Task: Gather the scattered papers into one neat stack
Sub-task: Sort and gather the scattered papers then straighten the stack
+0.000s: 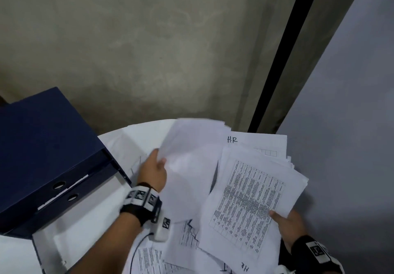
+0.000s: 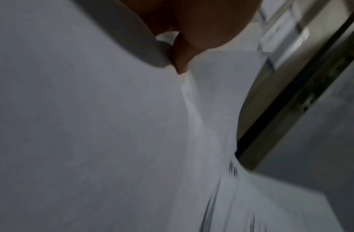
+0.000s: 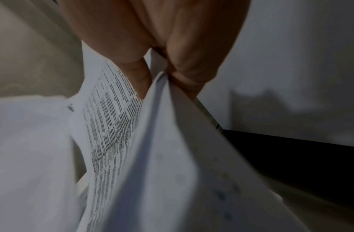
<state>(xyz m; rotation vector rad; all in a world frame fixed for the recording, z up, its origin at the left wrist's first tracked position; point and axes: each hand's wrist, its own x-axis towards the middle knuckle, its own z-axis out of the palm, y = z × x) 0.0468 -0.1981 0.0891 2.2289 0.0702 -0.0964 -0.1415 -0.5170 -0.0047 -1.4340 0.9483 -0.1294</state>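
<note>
White printed papers lie in a loose heap on a round white table (image 1: 91, 227). My left hand (image 1: 154, 167) grips the left edge of a blank-faced bundle of sheets (image 1: 191, 167), thumb on top; the left wrist view shows the thumb (image 2: 180, 59) pressed on that paper (image 2: 92, 125). My right hand (image 1: 285, 223) pinches the lower right corner of a bundle topped by a sheet with a printed table (image 1: 247, 205). In the right wrist view the fingers (image 3: 184, 75) and thumb clamp this bundle (image 3: 116, 119). A sheet marked "H.R" (image 1: 255, 143) lies behind.
A dark blue box file (image 1: 49, 156) lies on the table's left, with an open box (image 1: 55, 250) in front of it. More printed sheets (image 1: 153, 261) lie near the front edge. A concrete floor and a grey wall (image 1: 351, 124) with a black strip are beyond.
</note>
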